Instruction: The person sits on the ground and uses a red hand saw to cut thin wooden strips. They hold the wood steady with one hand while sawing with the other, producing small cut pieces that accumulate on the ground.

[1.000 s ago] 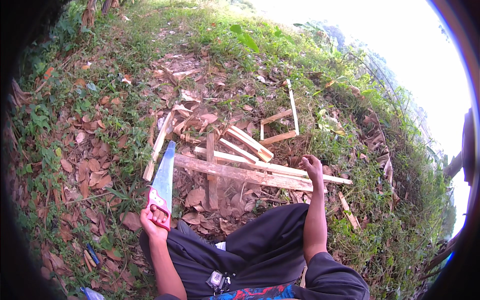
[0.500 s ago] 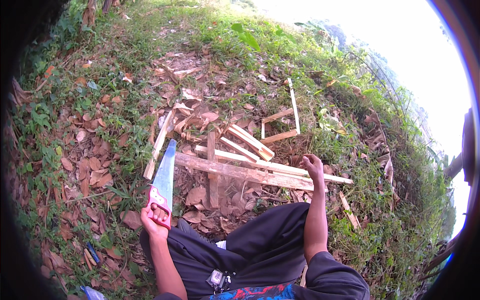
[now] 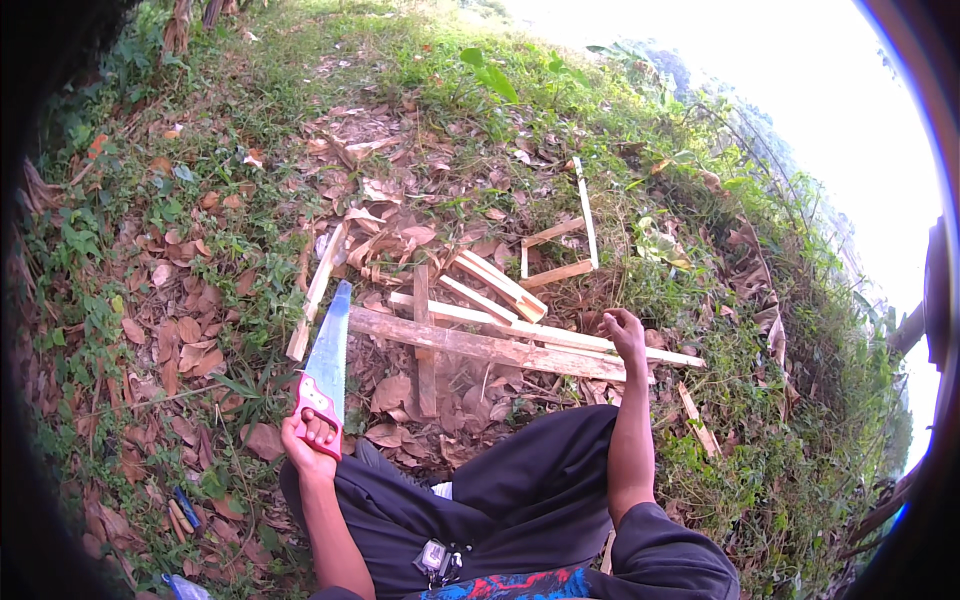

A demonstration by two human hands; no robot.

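My left hand [image 3: 312,438] is closed round the red handle of a handsaw [image 3: 325,355]. The saw's bare blade points up and away, its toothed edge facing right. My right hand [image 3: 624,330] hangs over the right part of the wood, fingers curled in, with nothing visible in them. Below that hand lies a long rough plank [image 3: 480,345], resting across a short dark board [image 3: 426,375]. Just behind the plank runs a long pale strip [image 3: 450,312]. The saw's tip is close to the plank's left end.
A pale wooden stick [image 3: 318,292] lies left of the plank. Several short pale strips [image 3: 500,285] sit behind it, and a joined wooden frame [image 3: 558,250] farther right. A wood scrap [image 3: 700,422] lies at right. Blue and tan tools [image 3: 184,510] rest among leaves at left.
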